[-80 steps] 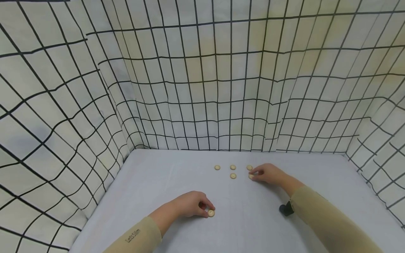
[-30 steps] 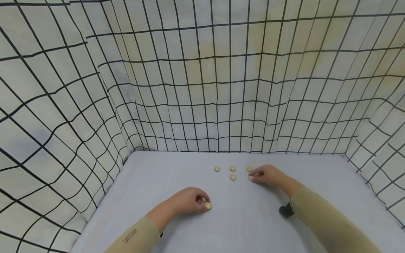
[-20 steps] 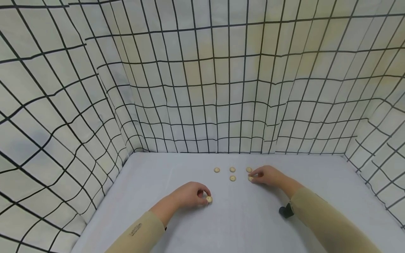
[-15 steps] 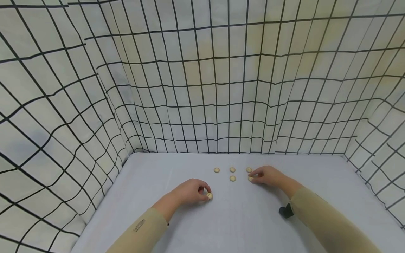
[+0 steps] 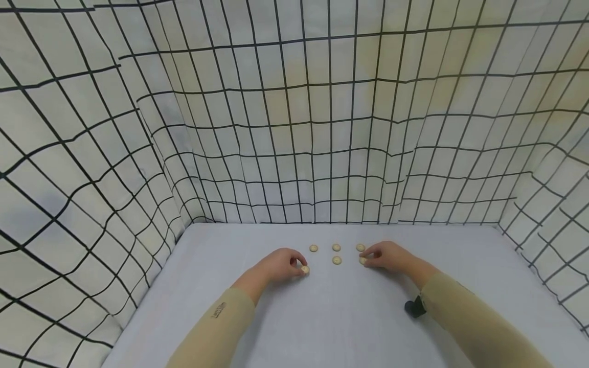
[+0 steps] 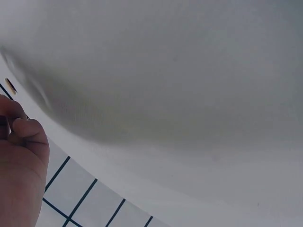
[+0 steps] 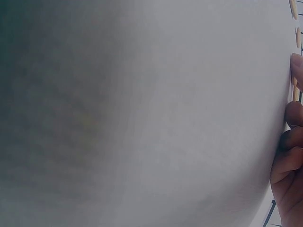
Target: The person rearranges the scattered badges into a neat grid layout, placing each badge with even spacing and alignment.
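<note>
Pale round buttons lie on the white table. Three form a back row: a left button (image 5: pixel 314 248), a middle button (image 5: pixel 336 247) and a right button (image 5: pixel 361 247). In front of the middle one is a single button (image 5: pixel 337 260). My left hand (image 5: pixel 281 266) pinches a button (image 5: pixel 306 269) left of and slightly nearer than that one. My right hand (image 5: pixel 390 256) has thumb and finger on a button (image 5: pixel 362 260) just below the back row's right end, which they partly hide. Each wrist view catches only part of the hand at its edge.
The white tabletop (image 5: pixel 331 322) reaches to a white cloth wall with a dark grid (image 5: pixel 276 168) at the back and both sides. A small black object (image 5: pixel 415 307) sits at the right sleeve's cuff (image 5: pixel 437 291).
My left hand has carried its button away from me across the table, up toward the rows. The right hand and the other buttons have stayed in place; the view has shifted slightly.
</note>
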`<state>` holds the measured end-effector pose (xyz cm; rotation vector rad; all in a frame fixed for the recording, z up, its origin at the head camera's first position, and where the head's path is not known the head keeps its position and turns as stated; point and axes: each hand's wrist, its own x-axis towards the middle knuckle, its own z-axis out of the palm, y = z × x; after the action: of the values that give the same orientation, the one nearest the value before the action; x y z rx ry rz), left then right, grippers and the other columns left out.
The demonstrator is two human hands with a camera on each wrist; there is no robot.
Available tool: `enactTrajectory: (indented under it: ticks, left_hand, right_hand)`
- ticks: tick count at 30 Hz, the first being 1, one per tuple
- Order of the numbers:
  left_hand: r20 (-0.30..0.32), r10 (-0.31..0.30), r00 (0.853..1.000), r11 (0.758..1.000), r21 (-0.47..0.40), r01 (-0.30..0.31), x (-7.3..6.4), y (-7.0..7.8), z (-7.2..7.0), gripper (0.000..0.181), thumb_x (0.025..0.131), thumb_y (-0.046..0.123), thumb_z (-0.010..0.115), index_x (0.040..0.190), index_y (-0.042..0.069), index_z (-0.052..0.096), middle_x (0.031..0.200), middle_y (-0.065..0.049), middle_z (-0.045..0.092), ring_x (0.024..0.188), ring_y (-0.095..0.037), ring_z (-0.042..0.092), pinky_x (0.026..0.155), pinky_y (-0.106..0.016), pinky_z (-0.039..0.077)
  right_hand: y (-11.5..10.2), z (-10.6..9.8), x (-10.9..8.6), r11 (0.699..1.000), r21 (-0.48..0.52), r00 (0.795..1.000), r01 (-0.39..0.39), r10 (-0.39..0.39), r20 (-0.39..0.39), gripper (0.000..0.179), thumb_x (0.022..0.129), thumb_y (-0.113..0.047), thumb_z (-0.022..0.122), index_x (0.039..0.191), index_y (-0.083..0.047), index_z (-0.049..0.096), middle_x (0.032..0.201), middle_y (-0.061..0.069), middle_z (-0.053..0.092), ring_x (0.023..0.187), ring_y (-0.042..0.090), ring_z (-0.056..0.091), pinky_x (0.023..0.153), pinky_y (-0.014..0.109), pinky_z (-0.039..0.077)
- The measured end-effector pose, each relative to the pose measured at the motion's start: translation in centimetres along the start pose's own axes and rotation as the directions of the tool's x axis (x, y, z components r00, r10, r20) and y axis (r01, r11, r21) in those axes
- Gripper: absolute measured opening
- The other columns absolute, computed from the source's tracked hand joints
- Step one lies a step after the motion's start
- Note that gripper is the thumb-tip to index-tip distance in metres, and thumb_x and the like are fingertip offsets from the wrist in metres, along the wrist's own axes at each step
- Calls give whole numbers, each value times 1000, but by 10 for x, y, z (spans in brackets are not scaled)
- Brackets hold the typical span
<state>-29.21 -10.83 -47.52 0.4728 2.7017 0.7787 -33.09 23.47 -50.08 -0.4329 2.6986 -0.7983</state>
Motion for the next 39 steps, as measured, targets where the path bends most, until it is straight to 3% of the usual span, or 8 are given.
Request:
enactTrajectory:
  ticks: [13,20,28,39]
  left_hand:
    - [11,-13,1000,1000,-24,14,10,-5,4,17,87,23,77,103,19,72,74,4,53,68,-12,48,65,-31,39]
    - [-26,-13,1000,1000,-1,13,12,-6,5,18,87,23,78,104,21,74,81,3,55,76,-14,49,72,-33,41]
    - [-56,-61,997,998,-17,60,18,-7,9,21,88,25,76,109,24,75,93,2,58,86,-16,51,81,-38,43]
    - [-66,-93,994,996,-24,91,21,-1,9,22,89,24,75,110,25,75,99,1,61,89,-16,53,85,-40,44]
  right_hand:
    - [-5,0,-5,1000,10,1000,11,-11,-20,27,85,-33,78,111,-27,75,117,-1,68,106,19,59,94,46,46]
    - [-3,1,-3,1000,3,1000,-9,9,-23,27,85,-34,78,111,-28,75,115,-3,67,100,15,58,91,43,47]
    - [-4,0,-4,1000,4,1000,-7,7,-21,28,85,-33,78,112,-28,75,110,-4,67,93,14,55,86,40,47]
    - [-1,1,-2,1000,-2,1000,-16,15,-17,28,85,-34,78,113,-29,75,109,-5,66,92,14,55,85,40,46]
